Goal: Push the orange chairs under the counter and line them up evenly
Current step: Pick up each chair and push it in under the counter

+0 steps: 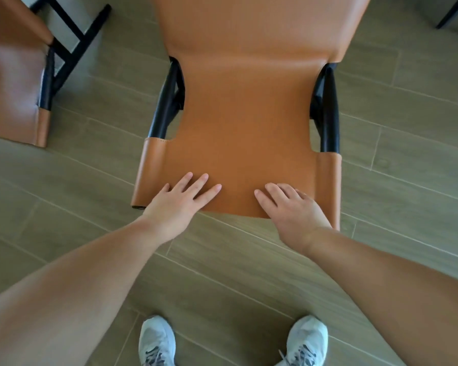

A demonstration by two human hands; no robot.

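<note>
An orange leather chair [246,109] with a black frame stands straight in front of me, seen from above and behind its backrest. My left hand [181,200] lies flat on the top of the backrest, left of centre, fingers spread. My right hand [292,207] rests flat on the same top edge, right of centre, fingers apart. Neither hand curls around the backrest. A second orange chair [13,83] stands at the left edge, partly cut off. The counter is not visible.
Grey-brown wood-look floor tiles [407,128] surround the chairs. Black frame legs of the left chair [72,46] reach toward the middle chair. Another dark leg [452,14] shows at the top right. My two grey sneakers [156,342] stand below.
</note>
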